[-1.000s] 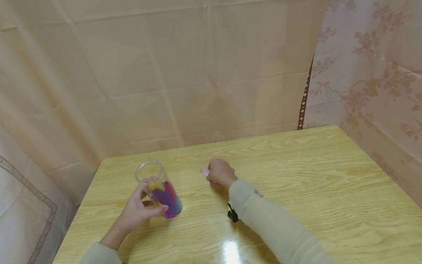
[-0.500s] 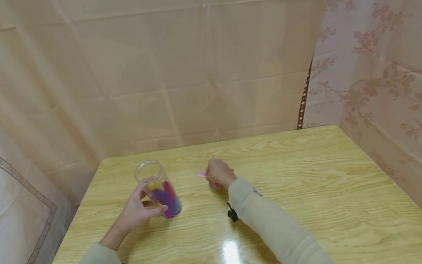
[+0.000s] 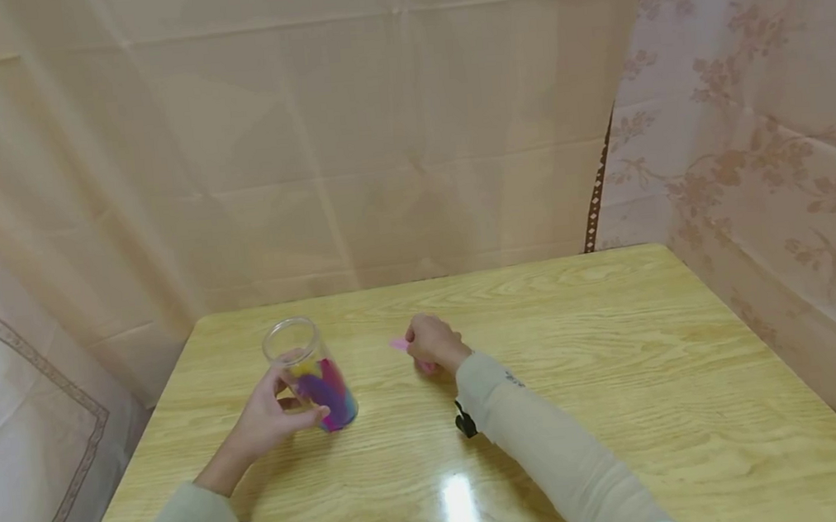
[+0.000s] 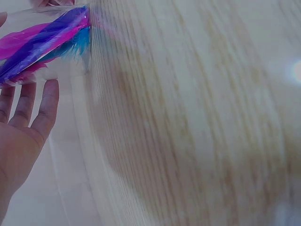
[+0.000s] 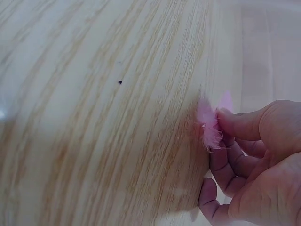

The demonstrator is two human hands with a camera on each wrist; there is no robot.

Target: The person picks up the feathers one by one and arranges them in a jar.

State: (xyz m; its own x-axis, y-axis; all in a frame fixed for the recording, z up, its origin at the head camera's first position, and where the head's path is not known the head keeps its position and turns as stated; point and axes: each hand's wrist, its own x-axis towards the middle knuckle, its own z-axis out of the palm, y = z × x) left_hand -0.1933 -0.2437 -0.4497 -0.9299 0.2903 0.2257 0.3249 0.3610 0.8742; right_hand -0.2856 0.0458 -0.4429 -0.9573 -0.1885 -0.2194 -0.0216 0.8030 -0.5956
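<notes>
A clear cylindrical jar (image 3: 305, 350) stands left of the table's middle, its mouth uncovered. Inside it are purple, magenta, yellow and blue feathers (image 3: 328, 393). My left hand (image 3: 271, 419) grips the jar from the left, thumb on the near side and fingers round the far side. In the left wrist view the feathers (image 4: 44, 40) show through the clear wall beyond my fingertips. To the right of the jar, my right hand (image 3: 434, 342) is close over the table. Between thumb and fingers it pinches a pink feather (image 5: 208, 123), whose fluffy end faces the wrist camera.
The wooden table (image 3: 622, 376) has a glossy top with a bright light reflection (image 3: 461, 514) near its front. A beige curtain (image 3: 377, 132) hangs behind it, and a floral curtain (image 3: 773, 139) along the right side. A dark speck (image 5: 120, 82) marks the tabletop.
The pink feather has turned a little in my right fingers, its tip now pointing more to the left. The left hand and jar hold still; the head view has shifted slightly.
</notes>
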